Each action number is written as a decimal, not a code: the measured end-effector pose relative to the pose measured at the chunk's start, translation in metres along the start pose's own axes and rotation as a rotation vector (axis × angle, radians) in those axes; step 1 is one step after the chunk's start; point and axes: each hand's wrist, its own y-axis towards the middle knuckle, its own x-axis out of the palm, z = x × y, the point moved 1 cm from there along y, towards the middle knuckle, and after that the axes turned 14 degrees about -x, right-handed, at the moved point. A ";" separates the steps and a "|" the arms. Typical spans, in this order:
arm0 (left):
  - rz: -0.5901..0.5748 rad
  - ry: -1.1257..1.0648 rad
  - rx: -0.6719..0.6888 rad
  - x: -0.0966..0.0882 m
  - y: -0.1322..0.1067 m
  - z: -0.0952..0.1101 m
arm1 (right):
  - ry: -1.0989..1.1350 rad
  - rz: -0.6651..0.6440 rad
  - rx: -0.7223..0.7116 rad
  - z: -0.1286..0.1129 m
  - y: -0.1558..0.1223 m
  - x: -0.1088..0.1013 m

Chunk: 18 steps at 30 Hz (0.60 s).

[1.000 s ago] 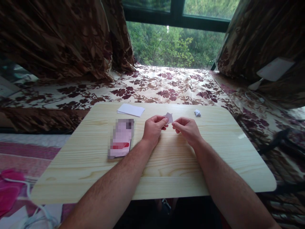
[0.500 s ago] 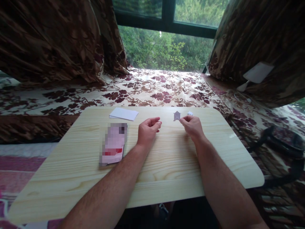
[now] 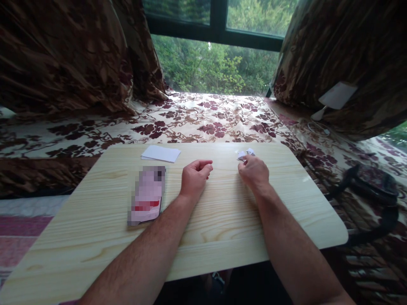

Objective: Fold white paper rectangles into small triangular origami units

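My right hand (image 3: 254, 172) is low over the far right part of the table, its fingers closed on the near edge of a small white folded paper piece (image 3: 241, 155). The paper is down at the tabletop, partly covered by the fingertips. Right behind it is another small folded paper piece (image 3: 251, 151), close to or touching the first; I cannot tell which. My left hand (image 3: 194, 177) rests near the middle of the table. Its fingers are curled with the thumb against the index finger, and nothing shows in them.
On the pale wooden table (image 3: 219, 220), a stack of white paper sheets (image 3: 161, 153) lies at the back left. A pink phone (image 3: 148, 190), partly blurred out, lies left of my left forearm. Beyond are a floral-covered ledge (image 3: 210, 114) and a white lamp (image 3: 337, 95).
My right hand has lowered the folded paper piece to the tabletop, next to the other one, and turned more palm-down. My left hand keeps its curled pose. The view has shifted slightly.
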 end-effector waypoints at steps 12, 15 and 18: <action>-0.015 0.092 0.035 0.000 -0.002 0.001 | -0.105 -0.160 -0.117 -0.017 -0.012 0.004; -0.007 0.117 0.031 0.001 -0.002 0.001 | -0.107 -0.183 -0.096 -0.014 -0.010 0.003; 0.001 0.125 0.027 0.001 -0.002 0.002 | -0.101 -0.177 -0.090 -0.012 -0.008 0.004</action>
